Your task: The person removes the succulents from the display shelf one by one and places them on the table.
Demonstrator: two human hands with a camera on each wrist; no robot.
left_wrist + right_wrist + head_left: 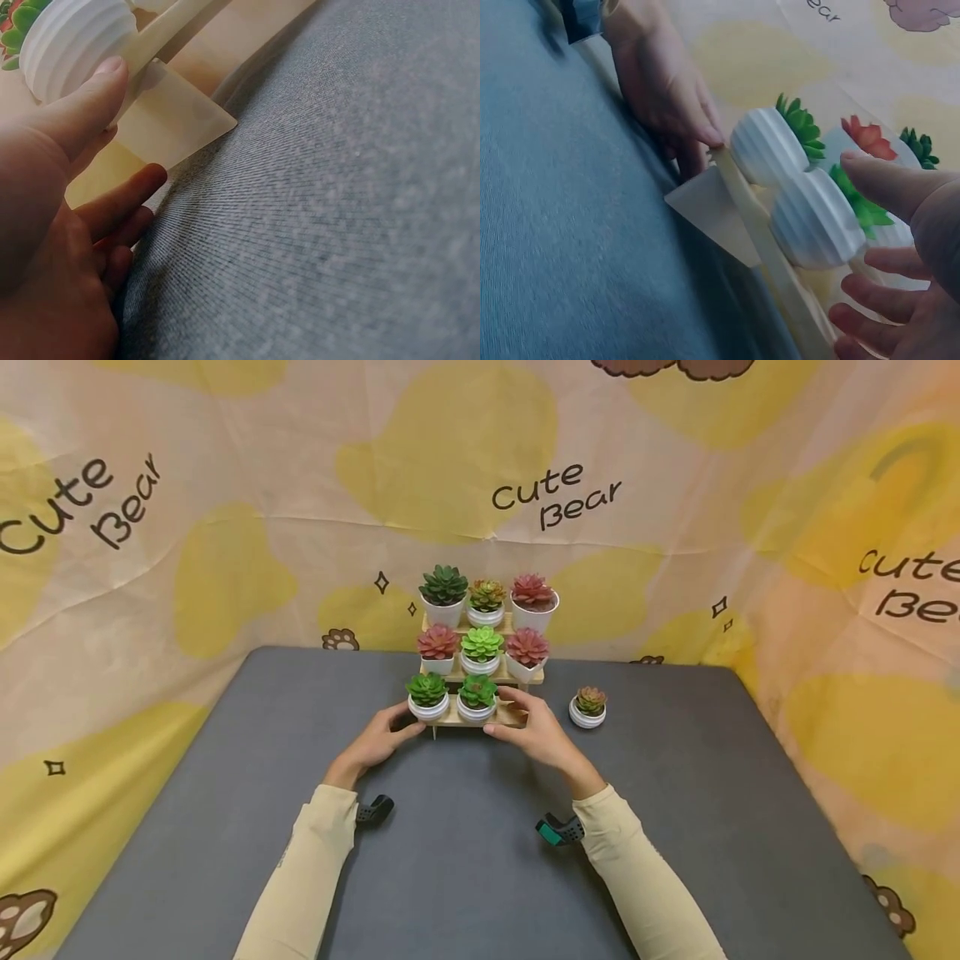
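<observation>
A three-tier wooden plant stand [507, 716] holds small potted artificial succulents. On its lowest tier, two green succulents in ribbed white pots, the left one [427, 692] and the middle one [477, 693], sit side by side. My left hand [381, 739] grips the left end of that tier, thumb on the wood beside the left pot. Around the tier's right end, my right hand [536, 731] has its fingers spread, close to the middle pot [817, 221]. A translucent leg panel [176, 116] shows under the shelf.
Red and bright green succulents [482, 645] fill the middle tier; dark green, mixed and red ones [487, 596] stand on top. A reddish-green potted succulent [588, 706] is on the grey table [450, 860] to the right. A patterned cloth [300, 510] hangs behind.
</observation>
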